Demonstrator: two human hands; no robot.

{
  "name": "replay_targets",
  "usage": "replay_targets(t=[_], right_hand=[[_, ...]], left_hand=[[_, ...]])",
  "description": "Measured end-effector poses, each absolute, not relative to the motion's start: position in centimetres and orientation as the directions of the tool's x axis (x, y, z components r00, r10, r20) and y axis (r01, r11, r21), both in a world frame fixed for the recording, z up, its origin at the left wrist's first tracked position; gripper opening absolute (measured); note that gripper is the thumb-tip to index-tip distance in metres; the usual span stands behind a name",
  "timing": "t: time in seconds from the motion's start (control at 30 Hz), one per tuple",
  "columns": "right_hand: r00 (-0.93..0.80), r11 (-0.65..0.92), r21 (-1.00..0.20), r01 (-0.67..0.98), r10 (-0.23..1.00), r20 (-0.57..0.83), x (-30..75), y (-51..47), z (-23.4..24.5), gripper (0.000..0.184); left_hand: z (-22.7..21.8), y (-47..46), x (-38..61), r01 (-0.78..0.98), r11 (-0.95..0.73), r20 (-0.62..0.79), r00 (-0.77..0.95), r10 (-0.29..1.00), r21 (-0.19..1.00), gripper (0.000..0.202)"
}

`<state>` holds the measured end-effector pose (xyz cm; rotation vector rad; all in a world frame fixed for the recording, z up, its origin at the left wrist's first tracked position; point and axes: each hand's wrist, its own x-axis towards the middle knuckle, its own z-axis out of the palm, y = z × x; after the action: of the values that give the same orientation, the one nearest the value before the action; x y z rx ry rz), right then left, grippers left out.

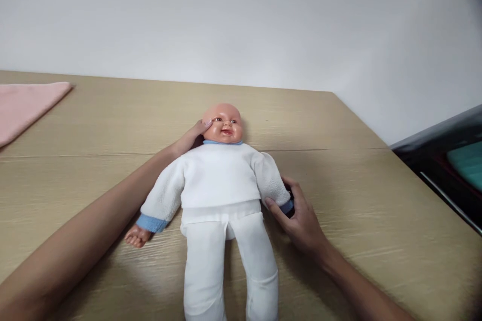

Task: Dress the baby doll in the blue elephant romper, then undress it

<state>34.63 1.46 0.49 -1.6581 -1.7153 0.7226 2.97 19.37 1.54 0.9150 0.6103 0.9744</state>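
Observation:
A bald baby doll [222, 175] lies on its back, its head toward the wall and its legs toward me. It wears a white fleece top with blue cuffs and collar; its legs are white. My left hand [198, 133] cups the side of the doll's head, thumb by its eye and the other fingers hidden behind. My right hand [299, 215] is wrapped round the doll's sleeve end at the blue cuff, thumb in front and fingers on the far side. The doll's other hand [138, 235] rests free beside my left forearm.
The doll lies on a wooden table [94, 120] with a thin seam across it. A folded pink cloth [28, 105] lies at the far left. Behind stands a pale wall [226, 20]. Past the table's right edge is a dark object with a teal part [469, 163].

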Motion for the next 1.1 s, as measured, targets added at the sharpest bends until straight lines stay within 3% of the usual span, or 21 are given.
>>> replay_targets(t=[0.2,0.43,0.73,1.1], right_hand=[[-0.021,0.061,-0.77,0.635,0.998,0.061,34.7,1.5,0.6,0.061],[-0.021,0.059,-0.771,0.634,0.998,0.059,34.6,1.4,0.6,0.06],[-0.008,0.069,-0.727,0.683,0.996,0.087,34.7,1.4,0.5,0.059],[-0.083,0.207,-0.641,0.739,0.972,0.218,34.9,1.4,0.3,0.054]], left_hand=[[1.2,19.5,3.2,-0.418,0.371,-0.161,0.457,0.875,0.829,0.065],[0.9,19.6,3.5,-0.488,0.214,-0.034,0.351,0.936,0.846,0.061],[1.5,19.2,3.5,-0.417,0.288,-0.115,0.392,0.913,0.862,0.065],[0.1,20.1,3.3,-0.468,0.175,-0.031,0.3,0.954,0.866,0.051]])
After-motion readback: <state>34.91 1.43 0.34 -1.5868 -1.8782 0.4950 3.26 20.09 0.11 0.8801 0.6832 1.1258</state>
